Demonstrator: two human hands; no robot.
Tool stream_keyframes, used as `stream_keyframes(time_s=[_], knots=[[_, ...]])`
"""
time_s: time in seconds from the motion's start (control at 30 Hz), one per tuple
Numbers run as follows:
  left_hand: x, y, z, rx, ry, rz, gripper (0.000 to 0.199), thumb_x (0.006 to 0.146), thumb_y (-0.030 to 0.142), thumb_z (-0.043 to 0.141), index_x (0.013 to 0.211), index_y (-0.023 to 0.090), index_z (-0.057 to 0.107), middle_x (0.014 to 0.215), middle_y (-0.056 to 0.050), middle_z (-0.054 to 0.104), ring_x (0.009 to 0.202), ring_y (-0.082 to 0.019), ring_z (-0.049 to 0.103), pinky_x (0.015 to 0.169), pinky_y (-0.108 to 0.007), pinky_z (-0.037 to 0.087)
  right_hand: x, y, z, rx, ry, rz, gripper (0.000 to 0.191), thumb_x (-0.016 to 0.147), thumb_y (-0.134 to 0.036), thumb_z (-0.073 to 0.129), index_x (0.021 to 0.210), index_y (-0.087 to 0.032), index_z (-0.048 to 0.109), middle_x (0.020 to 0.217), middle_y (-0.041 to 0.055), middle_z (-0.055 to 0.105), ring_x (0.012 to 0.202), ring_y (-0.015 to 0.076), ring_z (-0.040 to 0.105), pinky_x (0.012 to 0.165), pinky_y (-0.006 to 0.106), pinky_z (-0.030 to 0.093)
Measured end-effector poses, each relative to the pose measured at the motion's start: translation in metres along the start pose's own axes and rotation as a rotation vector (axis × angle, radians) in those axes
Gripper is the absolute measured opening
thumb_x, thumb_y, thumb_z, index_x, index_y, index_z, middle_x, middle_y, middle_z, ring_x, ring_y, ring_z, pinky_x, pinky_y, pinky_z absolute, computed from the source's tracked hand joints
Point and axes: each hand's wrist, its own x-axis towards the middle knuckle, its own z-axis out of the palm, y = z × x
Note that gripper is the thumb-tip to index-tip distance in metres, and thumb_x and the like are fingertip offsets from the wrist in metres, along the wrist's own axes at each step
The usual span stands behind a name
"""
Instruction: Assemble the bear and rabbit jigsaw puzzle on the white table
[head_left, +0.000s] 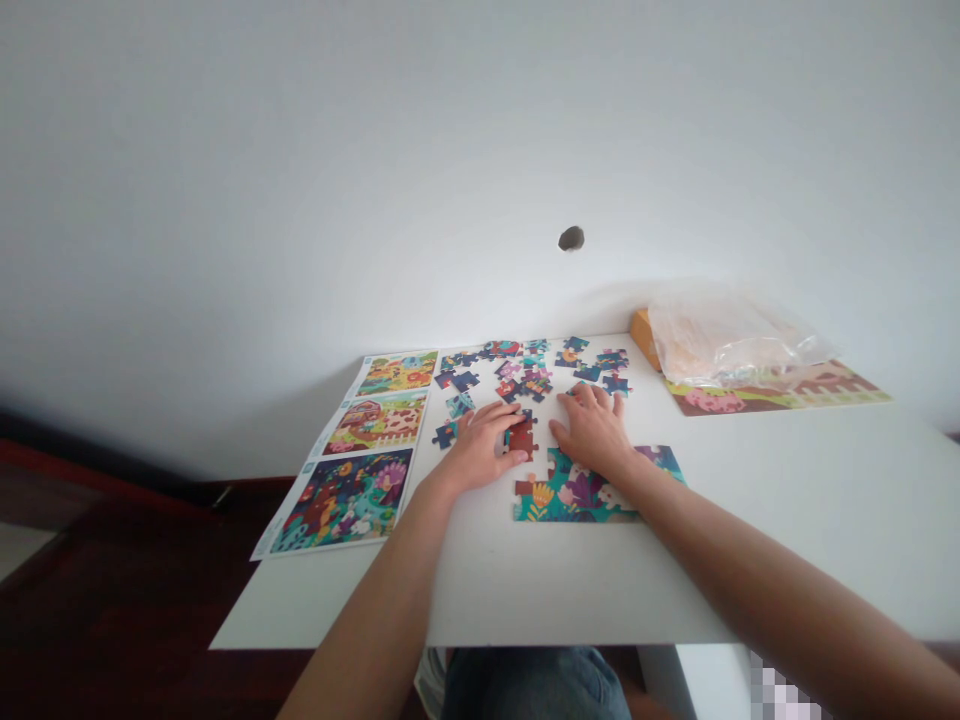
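Note:
My left hand [480, 448] rests on the white table, its thumb and fingers around the left side of a reddish-brown puzzle piece [523, 440]. To the right, my right hand [596, 428] lies palm down with fingers spread; the fingertips cover part of a teal puzzle piece. Below that wrist is a joined strip of puzzle [562, 500] with flowers on teal, partly hidden by my right forearm. Loose dark blue pieces [536, 387] lie just beyond both hands. Beside my left hand are a light teal piece [460, 404] and a dark blue piece [445, 434].
A sheet with three pictures [341, 500] lies at the table's left edge. Several more pieces [504, 349] are scattered toward the wall. At the back right, a clear plastic bag [739, 335] lies over an orange box [643, 335] and a farm picture board [810, 392].

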Motion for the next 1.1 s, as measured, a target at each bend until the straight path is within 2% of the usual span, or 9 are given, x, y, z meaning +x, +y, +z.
stream_keyframes(time_s=[0.2,0.4,0.5,0.6,0.73,0.83,0.97,1.1], knots=[[0.0003,0.0046,-0.0033,0.003,-0.024,-0.025,0.054,0.08,0.035,0.072,0.131,0.025,0.059,0.149,-0.007,0.049,0.142,-0.03,0.038,0.12,-0.055,0.022,-0.0006,-0.0006,0.0014,-0.018,0.011,0.056,0.045,0.091,-0.047,0.048,0.125,-0.02,0.059,0.131,0.0154,0.051,0.126,0.0368,0.038,0.109,0.063,0.014],[-0.0004,0.0056,-0.0032,0.014,-0.018,-0.023,0.049,0.083,0.029,0.067,0.131,0.025,0.059,0.149,-0.006,0.049,0.142,-0.029,0.038,0.119,-0.056,0.023,-0.0014,0.0007,0.0023,-0.089,0.088,0.201,0.055,0.089,-0.054,0.049,0.116,-0.009,0.063,0.125,0.0233,0.053,0.127,0.042,0.037,0.11,0.064,0.01],[-0.0008,0.0045,-0.0022,0.018,-0.02,-0.02,0.049,0.084,0.029,0.065,0.132,0.024,0.058,0.15,-0.006,0.049,0.142,-0.029,0.037,0.119,-0.058,0.022,-0.0008,0.0026,0.003,-0.088,0.096,0.194,0.055,0.089,-0.052,0.049,0.117,-0.006,0.063,0.128,0.026,0.052,0.133,0.0431,0.031,0.11,0.064,0.009],[-0.0009,0.0037,-0.0018,0.018,-0.017,-0.017,0.051,0.083,0.03,0.065,0.133,0.024,0.057,0.15,-0.006,0.049,0.142,-0.029,0.037,0.119,-0.058,0.022,0.001,0.0037,0.0012,-0.026,0.072,0.097,0.046,0.091,-0.041,0.048,0.124,-0.011,0.06,0.137,0.0224,0.05,0.137,0.0402,0.029,0.111,0.063,0.012],[-0.0009,0.0036,-0.002,0.008,0.0,-0.005,0.053,0.083,0.031,0.066,0.134,0.024,0.057,0.148,-0.007,0.051,0.141,-0.03,0.039,0.119,-0.056,0.023,0.0026,0.003,-0.0046,0.131,0.04,-0.162,0.044,0.091,-0.025,0.045,0.133,-0.02,0.057,0.134,0.0134,0.056,0.128,0.03,0.044,0.109,0.051,0.027],[-0.001,0.0034,-0.0016,0.006,0.009,0.0,0.051,0.083,0.03,0.066,0.133,0.024,0.058,0.147,-0.007,0.052,0.14,-0.03,0.04,0.119,-0.055,0.025,0.0023,0.002,-0.0069,0.206,0.034,-0.314,0.038,0.092,-0.028,0.047,0.126,-0.021,0.064,0.128,0.0104,0.061,0.12,0.0275,0.05,0.106,0.045,0.033],[-0.0008,0.0023,0.0001,0.01,0.026,0.002,0.048,0.084,0.032,0.064,0.131,0.025,0.059,0.146,-0.007,0.053,0.139,-0.029,0.042,0.118,-0.055,0.026,0.0014,0.0014,-0.0058,0.229,0.018,-0.404,0.033,0.092,-0.031,0.049,0.117,-0.021,0.069,0.123,0.009,0.064,0.117,0.0265,0.052,0.106,0.046,0.034],[-0.0002,0.0016,0.0014,0.014,0.051,-0.005,0.043,0.086,0.033,0.062,0.128,0.025,0.061,0.144,-0.007,0.055,0.137,-0.028,0.045,0.117,-0.055,0.028,0.0011,0.0013,-0.0045,0.208,-0.032,-0.436,0.035,0.094,-0.034,0.048,0.123,-0.025,0.066,0.135,0.0079,0.059,0.128,0.0272,0.046,0.11,0.05,0.03]])
